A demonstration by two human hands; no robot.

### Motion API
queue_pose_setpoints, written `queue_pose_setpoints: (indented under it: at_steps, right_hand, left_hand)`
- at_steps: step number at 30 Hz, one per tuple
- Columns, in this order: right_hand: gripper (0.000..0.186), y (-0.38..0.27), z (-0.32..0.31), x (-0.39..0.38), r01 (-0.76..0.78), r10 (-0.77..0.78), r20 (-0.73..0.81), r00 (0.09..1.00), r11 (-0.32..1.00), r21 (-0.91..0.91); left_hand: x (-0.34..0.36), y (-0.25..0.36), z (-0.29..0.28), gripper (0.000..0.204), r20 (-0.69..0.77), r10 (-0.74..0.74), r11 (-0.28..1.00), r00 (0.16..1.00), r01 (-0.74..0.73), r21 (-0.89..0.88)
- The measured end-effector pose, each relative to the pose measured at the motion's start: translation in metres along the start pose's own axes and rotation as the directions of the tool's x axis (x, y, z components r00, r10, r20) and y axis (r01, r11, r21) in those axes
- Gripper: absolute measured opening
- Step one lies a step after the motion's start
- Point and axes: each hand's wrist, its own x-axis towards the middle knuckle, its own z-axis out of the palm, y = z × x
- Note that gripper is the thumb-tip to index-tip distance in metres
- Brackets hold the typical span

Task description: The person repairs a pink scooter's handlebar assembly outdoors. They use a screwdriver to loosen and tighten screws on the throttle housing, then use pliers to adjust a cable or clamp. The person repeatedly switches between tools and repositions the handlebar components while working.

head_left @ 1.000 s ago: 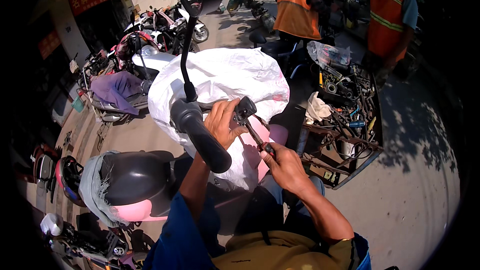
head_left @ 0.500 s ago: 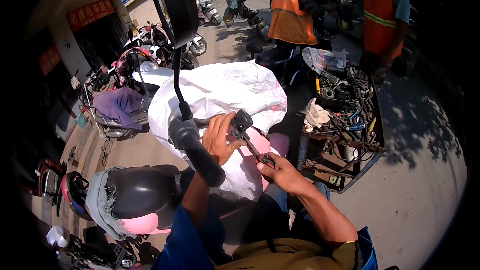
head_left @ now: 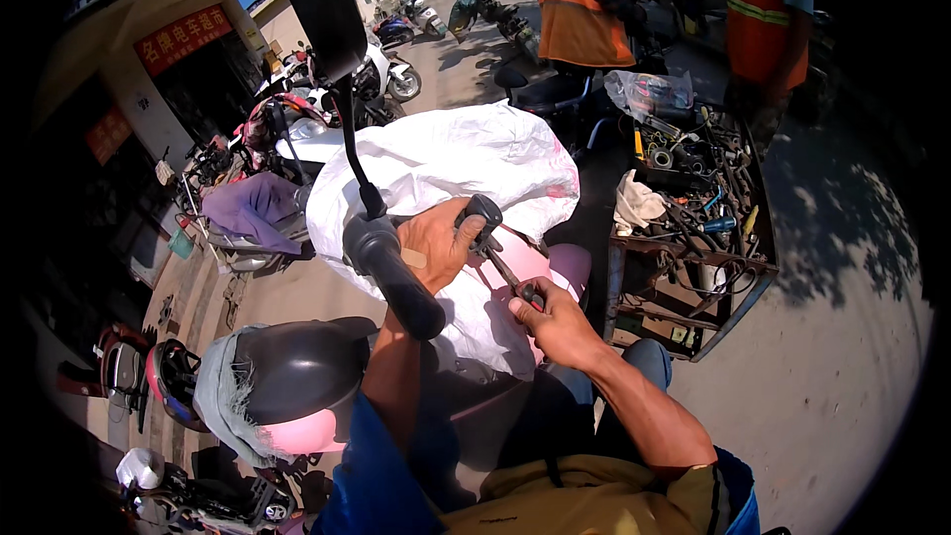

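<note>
My left hand (head_left: 436,248) grips the handlebar of a pink scooter just right of its black rubber grip (head_left: 396,272), fingers around the dark switch housing (head_left: 482,213). My right hand (head_left: 550,322) holds a screwdriver (head_left: 507,272) whose shaft points up-left into that housing. A black mirror (head_left: 317,5) rises on a stalk above the grip. A big white sack (head_left: 446,173) lies over the scooter's front, beneath both hands.
A dark helmet with a pink rim (head_left: 287,381) sits at lower left. A metal cart of tools and parts (head_left: 693,208) stands to the right. Two people in orange vests (head_left: 584,0) stand behind. Parked scooters (head_left: 297,129) line the shopfront on the left.
The view has drifted slightly; both hands stay on the switch housing, with the screwdriver held in about the same place.
</note>
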Motion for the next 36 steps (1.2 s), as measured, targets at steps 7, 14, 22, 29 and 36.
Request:
queue_pose_setpoints:
  at_steps: [7,14,22,29,36]
  right_hand:
    - [0.040,-0.009,0.004,-0.006,-0.025,0.026,-0.016,1.000,0.998,0.055]
    - [0.040,-0.011,0.014,-0.009,0.007,-0.022,-0.110,0.994,0.991,-0.137]
    - [0.037,0.005,0.008,0.001,0.038,-0.062,-0.134,0.989,0.985,-0.170]
    - [0.034,0.001,0.003,0.004,-0.127,0.125,0.021,0.992,0.980,0.153]
    - [0.033,-0.002,0.013,0.002,0.067,-0.119,-0.180,0.976,0.961,-0.268]
  left_hand:
    - [0.036,-0.028,0.027,0.067,0.032,0.055,0.906,0.998,-0.036,-0.422]
    - [0.047,-0.040,0.042,0.070,0.125,-0.146,0.916,0.981,0.182,-0.357]
    - [0.052,-0.031,0.049,0.070,0.108,-0.186,0.953,0.977,0.206,-0.224]
    - [0.051,-0.020,0.039,0.072,0.184,-0.231,0.965,0.955,0.249,-0.080]
    - [0.056,-0.021,0.038,0.072,0.166,-0.296,0.950,0.941,0.309,-0.053]
